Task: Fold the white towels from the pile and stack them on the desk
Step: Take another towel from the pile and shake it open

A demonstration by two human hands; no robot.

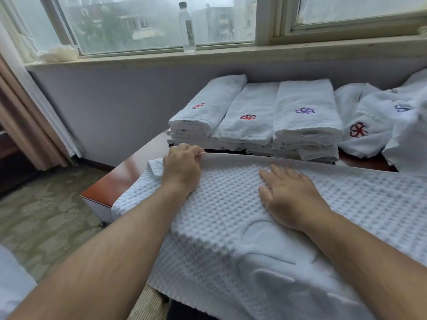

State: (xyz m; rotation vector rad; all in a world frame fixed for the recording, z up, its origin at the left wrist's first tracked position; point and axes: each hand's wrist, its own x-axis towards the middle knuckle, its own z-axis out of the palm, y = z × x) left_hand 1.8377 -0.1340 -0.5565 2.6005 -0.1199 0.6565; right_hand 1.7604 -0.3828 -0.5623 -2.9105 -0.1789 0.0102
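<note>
A white waffle-weave towel [231, 227] lies spread over the near part of the brown desk [108, 183] and hangs over its front edge. My left hand [181, 168] grips the towel's far edge near its left corner, fingers curled over the hem. My right hand [288, 195] lies flat on the towel's middle with straight fingers. Behind the towel stand three stacks of folded white towels [254, 121] with red and purple logos. Loose unfolded towels form a pile [379, 125] at the far right.
A clear plastic bottle [187, 28] stands on the window sill above the desk. A curtain [27, 116] hangs at the left. Carpeted floor [46, 215] lies to the left of the desk.
</note>
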